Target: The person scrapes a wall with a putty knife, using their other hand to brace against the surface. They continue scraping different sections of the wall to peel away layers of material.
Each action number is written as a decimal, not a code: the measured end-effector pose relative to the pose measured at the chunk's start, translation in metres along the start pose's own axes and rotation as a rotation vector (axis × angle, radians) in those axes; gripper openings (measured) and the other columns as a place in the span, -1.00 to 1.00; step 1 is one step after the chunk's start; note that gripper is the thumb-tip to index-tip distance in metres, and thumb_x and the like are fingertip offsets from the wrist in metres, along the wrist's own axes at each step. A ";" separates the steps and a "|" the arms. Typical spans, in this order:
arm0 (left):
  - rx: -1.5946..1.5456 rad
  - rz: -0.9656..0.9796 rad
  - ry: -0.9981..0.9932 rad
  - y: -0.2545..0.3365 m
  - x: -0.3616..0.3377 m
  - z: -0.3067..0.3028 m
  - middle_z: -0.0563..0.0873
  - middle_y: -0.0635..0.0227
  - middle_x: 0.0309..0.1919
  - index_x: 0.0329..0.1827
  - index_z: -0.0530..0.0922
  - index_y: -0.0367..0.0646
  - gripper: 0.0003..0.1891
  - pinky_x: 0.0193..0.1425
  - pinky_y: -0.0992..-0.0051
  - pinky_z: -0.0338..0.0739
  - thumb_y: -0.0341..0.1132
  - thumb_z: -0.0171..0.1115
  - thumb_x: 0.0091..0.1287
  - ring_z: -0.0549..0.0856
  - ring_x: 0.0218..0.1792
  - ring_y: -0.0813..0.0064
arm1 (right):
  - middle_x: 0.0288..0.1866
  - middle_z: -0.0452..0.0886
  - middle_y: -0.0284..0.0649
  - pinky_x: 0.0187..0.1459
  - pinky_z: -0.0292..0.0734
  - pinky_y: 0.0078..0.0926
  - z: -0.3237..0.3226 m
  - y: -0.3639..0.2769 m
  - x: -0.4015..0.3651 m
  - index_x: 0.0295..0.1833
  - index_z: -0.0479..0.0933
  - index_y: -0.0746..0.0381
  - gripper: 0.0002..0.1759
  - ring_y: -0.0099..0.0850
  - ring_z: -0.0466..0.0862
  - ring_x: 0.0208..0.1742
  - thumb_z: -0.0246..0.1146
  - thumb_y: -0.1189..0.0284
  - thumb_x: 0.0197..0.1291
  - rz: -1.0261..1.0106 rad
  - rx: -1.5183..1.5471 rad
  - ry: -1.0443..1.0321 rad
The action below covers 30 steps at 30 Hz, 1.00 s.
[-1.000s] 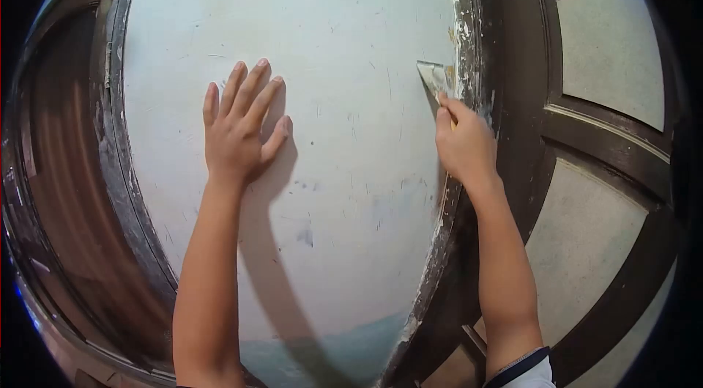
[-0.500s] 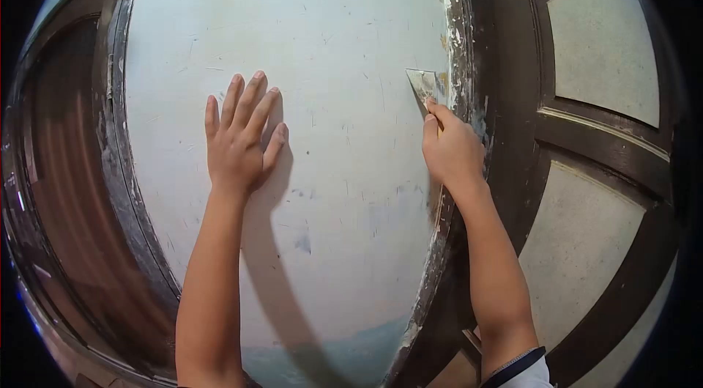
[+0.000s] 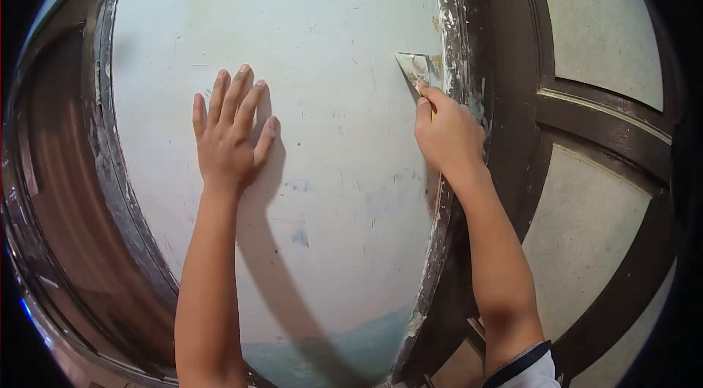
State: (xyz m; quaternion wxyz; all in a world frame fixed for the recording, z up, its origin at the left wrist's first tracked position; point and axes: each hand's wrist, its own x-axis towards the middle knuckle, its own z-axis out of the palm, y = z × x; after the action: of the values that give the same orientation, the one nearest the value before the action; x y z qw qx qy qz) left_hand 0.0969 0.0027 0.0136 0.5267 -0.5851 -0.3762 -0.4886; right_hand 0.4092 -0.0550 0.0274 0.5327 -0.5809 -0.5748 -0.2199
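Two bare hands are up against a pale wall (image 3: 329,14). The right hand (image 3: 445,135) is closed round a putty knife (image 3: 414,68), with the forefinger stretched up along it and the handle hidden in the fist. The smeared blade sticks up from the fingertips and lies against the wall, just beside the chipped, plaster-flecked door frame (image 3: 448,29) that runs down the wall's right edge. The left hand (image 3: 227,135) lies flat on the wall with its fingers spread and pointing up, holding nothing, well apart from the knife and casting a shadow to its right. The wall around both hands is scuffed and scratched, with a teal band (image 3: 351,344) along its bottom. Right of the frame stands a dark door (image 3: 512,95) with pale inset panels (image 3: 604,29). A dark, worn trim (image 3: 110,168) borders the wall on the left. A white sleeve (image 3: 538,373) with a dark cuff shows at the right arm's lower end.
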 end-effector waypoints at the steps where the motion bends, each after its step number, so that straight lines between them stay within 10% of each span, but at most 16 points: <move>1: -0.003 0.004 0.003 0.000 0.000 0.000 0.42 0.49 0.69 0.56 0.54 0.23 -0.46 0.81 -0.02 -0.09 -0.04 0.23 0.53 0.25 0.74 0.28 | -0.16 0.81 0.12 0.08 0.65 0.14 -0.001 0.001 -0.001 0.39 0.68 0.03 -0.52 0.17 0.80 -0.05 0.04 0.22 0.53 0.003 0.000 0.004; 30: 0.012 -0.011 0.020 -0.001 -0.001 0.002 0.45 0.51 0.67 0.55 0.55 0.24 -0.45 0.80 -0.01 -0.05 -0.05 0.23 0.48 0.28 0.73 0.28 | -0.13 0.82 0.07 0.14 0.62 0.15 0.002 0.000 -0.007 0.42 0.66 0.00 -0.52 0.18 0.79 0.01 0.04 0.21 0.54 0.026 0.017 -0.003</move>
State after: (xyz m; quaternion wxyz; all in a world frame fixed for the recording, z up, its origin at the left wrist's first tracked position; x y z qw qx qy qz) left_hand 0.0957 0.0054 0.0130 0.5311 -0.5749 -0.3770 -0.4953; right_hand 0.4070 -0.0557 0.0208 0.5393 -0.5843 -0.5699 -0.2071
